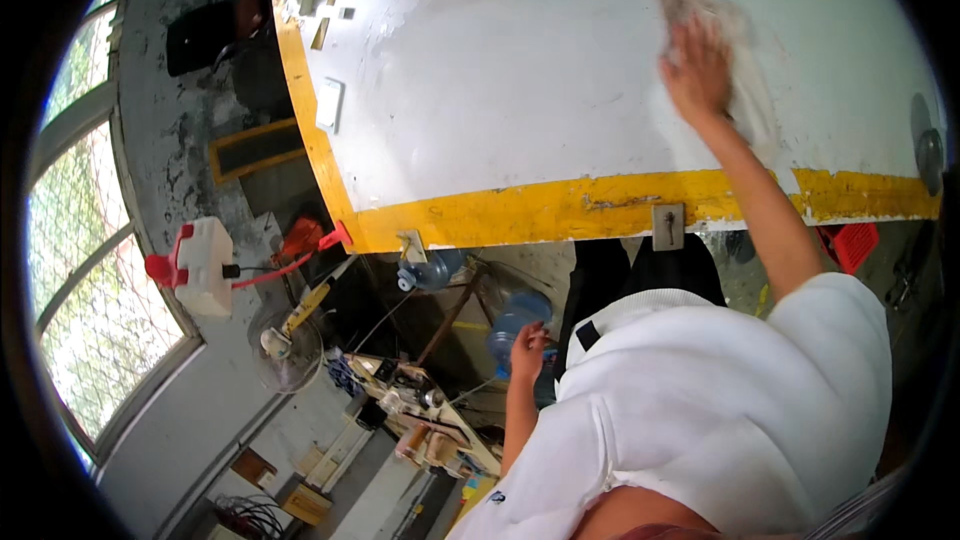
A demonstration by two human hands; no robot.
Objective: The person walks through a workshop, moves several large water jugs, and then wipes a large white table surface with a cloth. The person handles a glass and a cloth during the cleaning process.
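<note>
right arm extended up and forward, forearm bare, right hand (695,70) flat, palm down, fingers spread and pressing. left arm bent, hanging low beside torso, left hand (527,350) loosely curled, fingers half closed.

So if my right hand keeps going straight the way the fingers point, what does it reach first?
More of the rag under your right hand, then bare white tabletop. Nothing else seems to stand in that line toward the far edge, though depth is hard to judge here.
</note>
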